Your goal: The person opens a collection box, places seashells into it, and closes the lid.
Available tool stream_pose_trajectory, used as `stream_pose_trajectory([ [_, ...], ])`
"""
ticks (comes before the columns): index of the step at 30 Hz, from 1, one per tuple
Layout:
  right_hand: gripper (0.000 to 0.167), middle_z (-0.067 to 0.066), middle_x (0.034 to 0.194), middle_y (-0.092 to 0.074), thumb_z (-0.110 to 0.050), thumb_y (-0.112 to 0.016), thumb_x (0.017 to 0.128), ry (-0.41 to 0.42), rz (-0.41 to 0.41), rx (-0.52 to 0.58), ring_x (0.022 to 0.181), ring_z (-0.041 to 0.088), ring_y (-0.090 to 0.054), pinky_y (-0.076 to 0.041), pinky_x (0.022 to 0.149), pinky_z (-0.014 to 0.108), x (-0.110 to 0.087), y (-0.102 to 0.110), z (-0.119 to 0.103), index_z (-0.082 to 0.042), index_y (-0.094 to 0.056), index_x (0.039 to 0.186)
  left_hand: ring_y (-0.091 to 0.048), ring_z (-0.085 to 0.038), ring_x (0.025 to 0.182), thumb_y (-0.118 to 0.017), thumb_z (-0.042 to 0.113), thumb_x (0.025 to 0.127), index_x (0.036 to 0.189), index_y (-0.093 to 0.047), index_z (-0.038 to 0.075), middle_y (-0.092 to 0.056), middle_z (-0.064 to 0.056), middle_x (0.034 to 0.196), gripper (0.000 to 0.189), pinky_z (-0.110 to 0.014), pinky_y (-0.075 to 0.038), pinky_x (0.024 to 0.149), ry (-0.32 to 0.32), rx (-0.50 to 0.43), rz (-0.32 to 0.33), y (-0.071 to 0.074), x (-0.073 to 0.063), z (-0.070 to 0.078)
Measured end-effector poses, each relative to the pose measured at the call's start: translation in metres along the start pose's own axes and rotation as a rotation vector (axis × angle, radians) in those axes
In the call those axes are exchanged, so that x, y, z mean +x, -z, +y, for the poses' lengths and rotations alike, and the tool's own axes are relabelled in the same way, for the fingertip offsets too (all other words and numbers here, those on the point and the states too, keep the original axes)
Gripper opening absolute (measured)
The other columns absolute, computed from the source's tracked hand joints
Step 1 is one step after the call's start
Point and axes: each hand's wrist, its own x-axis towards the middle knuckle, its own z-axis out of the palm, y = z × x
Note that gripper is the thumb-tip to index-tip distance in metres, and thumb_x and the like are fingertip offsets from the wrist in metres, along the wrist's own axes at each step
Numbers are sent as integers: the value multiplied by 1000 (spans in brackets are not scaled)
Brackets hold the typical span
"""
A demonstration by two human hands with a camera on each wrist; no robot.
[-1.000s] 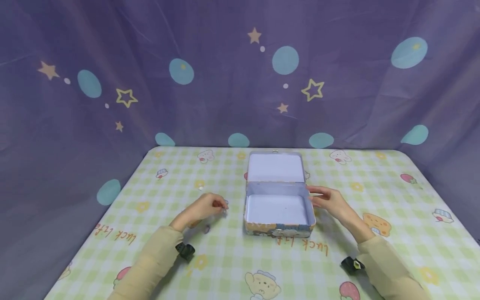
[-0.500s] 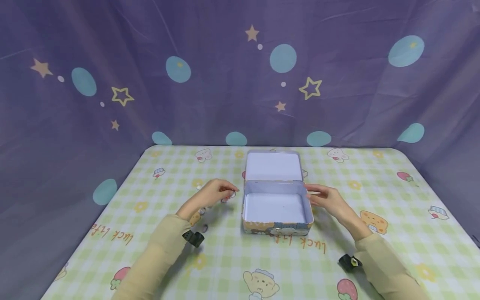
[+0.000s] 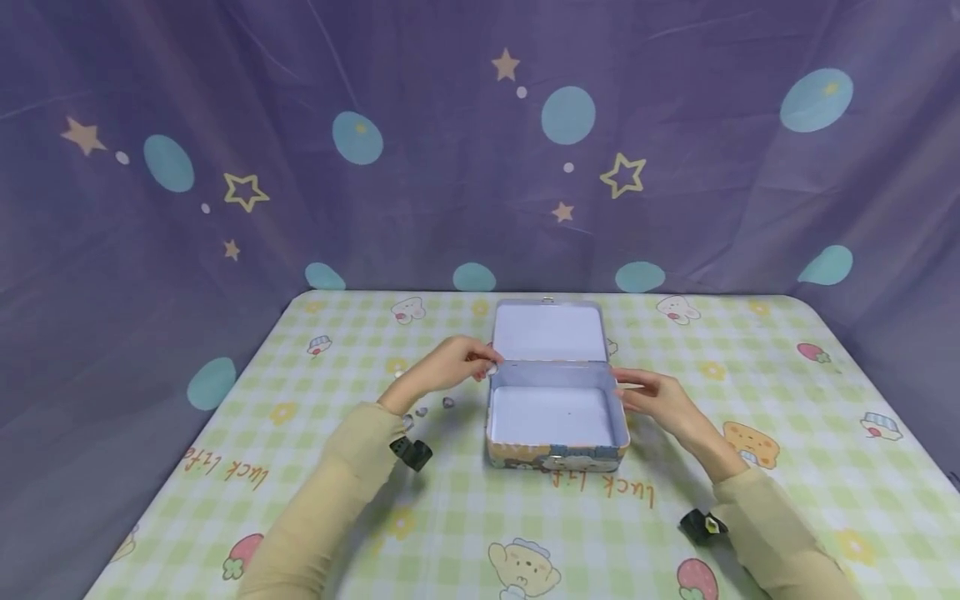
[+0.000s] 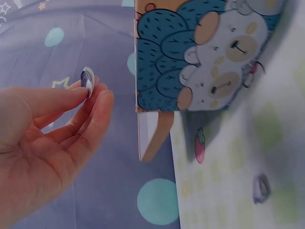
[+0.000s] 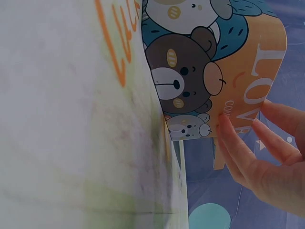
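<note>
A lidded tin box [image 3: 557, 457] with cartoon bears on its outside stands on the table, its lid [image 3: 550, 332] swung back and its white inside bare. My left hand [image 3: 455, 364] is at the box's back left corner. Between thumb and fingertip it pinches a small round disc [image 4: 87, 82], silvery white on one side and dark on the other. My right hand [image 3: 660, 402] touches the box's right wall with extended fingers [image 5: 236, 143]; nothing is held in it.
Several similar small pieces [image 3: 447, 402] lie on the checked tablecloth [image 3: 442, 533] by my left forearm. One small piece [image 4: 260, 188] shows below the box in the left wrist view. Behind the table hangs a purple curtain [image 3: 450, 167].
My left hand has moved right and away from me, from the loose pieces to the box's left rim, carrying the small disc. My right hand has stayed at the box's right wall.
</note>
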Motion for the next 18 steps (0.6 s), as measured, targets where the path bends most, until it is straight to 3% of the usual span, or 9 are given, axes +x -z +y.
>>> stream_pose_trajectory([
  [5,51,25,126,-44,-21,-58,86,-7,1,1,102,32,-54,-48,80,27,0,0,0,4,-43,127,-56,-12,66,-48,2,88,105,-63,-2,-64,-16,83,22,-29,-49,65,-11,15,-35,-3,13,7],
  [11,51,26,126,-44,-21,-59,86,-9,1,11,103,30,-54,-47,81,26,1,0,-1,4,-43,127,-56,-10,66,-50,3,88,103,-64,0,-65,-10,81,21,-19,-45,58,6,49,-66,-8,28,15],
  [18,51,26,126,-44,-21,-58,86,-11,0,11,103,29,-54,-47,81,26,0,-1,-1,4,-43,127,-57,-12,63,-53,4,87,101,-65,-1,-66,-10,81,20,-18,-44,56,-15,94,-140,-14,45,24],
])
